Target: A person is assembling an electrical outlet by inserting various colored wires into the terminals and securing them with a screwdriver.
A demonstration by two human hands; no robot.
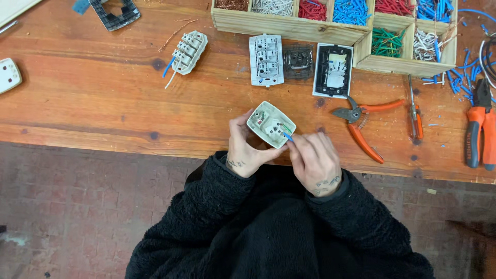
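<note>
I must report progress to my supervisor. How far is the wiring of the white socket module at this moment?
Done: only a green wire seems seated in the white socket module. In hand: the left hand holds the module, and the right hand presses a blue wire into it. Left: three similar modules lie on the bench, one already wired.

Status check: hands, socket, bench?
Left hand grips white socket module. Right hand pinches blue wire at its edge. Orange cutters lie beside, clear.
</note>
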